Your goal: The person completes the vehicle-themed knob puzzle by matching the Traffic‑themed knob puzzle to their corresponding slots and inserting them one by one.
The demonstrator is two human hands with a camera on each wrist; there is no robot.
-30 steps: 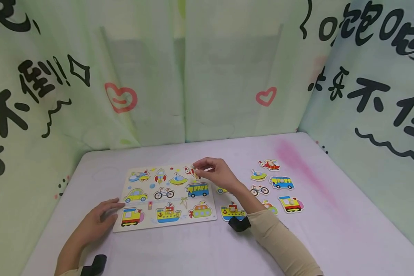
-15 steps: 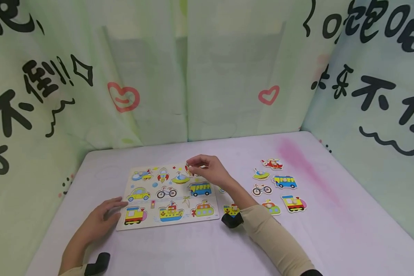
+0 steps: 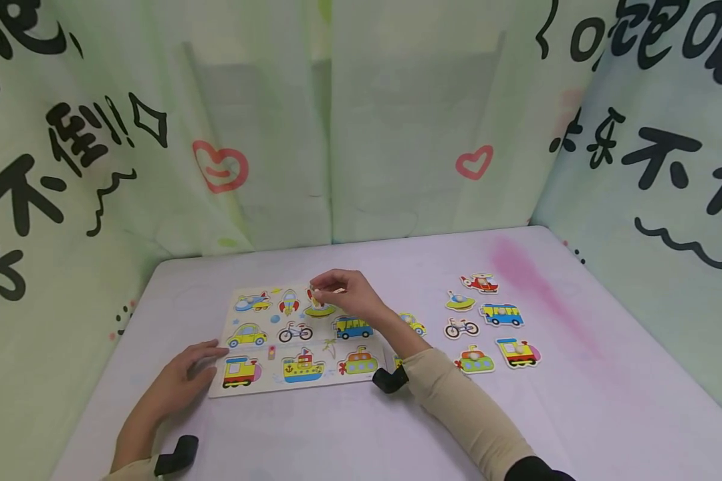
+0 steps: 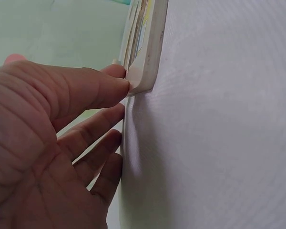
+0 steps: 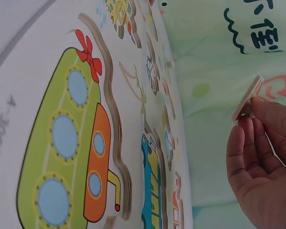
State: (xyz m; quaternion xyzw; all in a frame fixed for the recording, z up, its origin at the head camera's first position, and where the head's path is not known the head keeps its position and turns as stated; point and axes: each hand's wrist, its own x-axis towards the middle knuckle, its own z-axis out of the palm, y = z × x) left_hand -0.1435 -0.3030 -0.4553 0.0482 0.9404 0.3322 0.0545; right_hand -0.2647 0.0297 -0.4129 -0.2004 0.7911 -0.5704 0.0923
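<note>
In the head view, my right hand (image 3: 351,294) is over the upper part of the white puzzle board (image 3: 265,389). Its thumb and fingers pinch a small thin puzzle piece (image 5: 248,98), seen nearly edge-on in the right wrist view and held clear of the board. Red shows on the piece in the head view; most of its picture is hidden. My left hand (image 3: 183,377) lies at the board's left edge, fingers fairly straight. In the left wrist view its thumb (image 4: 102,88) touches the edge near a corner. Printed vehicles fill the board, including a submarine (image 5: 62,143).
Loose pieces lie right of the board: a helicopter (image 3: 480,283), a flying saucer (image 3: 460,301), a bus (image 3: 502,314), a bicycle (image 3: 460,328), a submarine piece (image 3: 475,359), a train (image 3: 519,352) and a partly hidden car (image 3: 412,323). Printed curtains (image 3: 397,147) stand behind the table.
My right hand has moved left across the board's top row with the puzzle piece, from the upper right corner to above the printed flying saucer. My left hand stays at the edge.
</note>
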